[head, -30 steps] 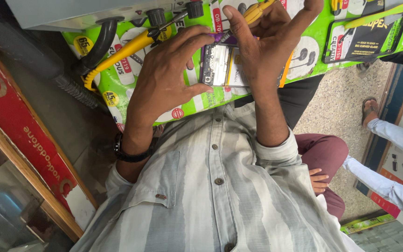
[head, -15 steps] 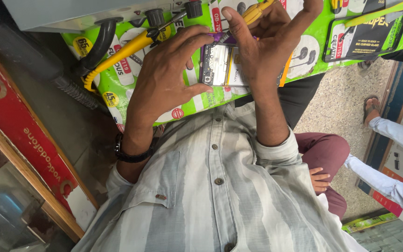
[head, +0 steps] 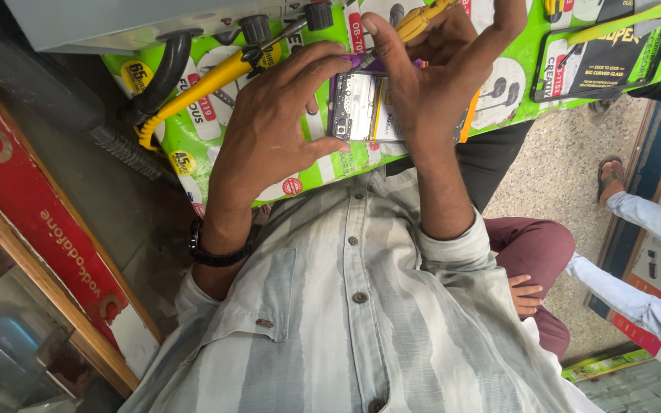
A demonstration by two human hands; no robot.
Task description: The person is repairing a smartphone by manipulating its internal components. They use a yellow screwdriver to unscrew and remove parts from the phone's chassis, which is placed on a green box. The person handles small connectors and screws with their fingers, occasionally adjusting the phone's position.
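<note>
Grip: left hand (head: 269,134) clamps the opened phone (head: 357,107) by its side edges; right hand (head: 430,84) pinches a yellow-handled screwdriver (head: 415,23).
Phone: over the green mat (head: 193,145), between both hands, long axis running away from the body.
Tool tip: at the phone's far end, right hand nearer.
Beside mat: grey hose (head: 63,99), on the left-hand side.

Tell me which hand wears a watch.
The left hand, which grips the opened phone, has a black watch on its wrist; the right hand has a bare wrist.
</note>
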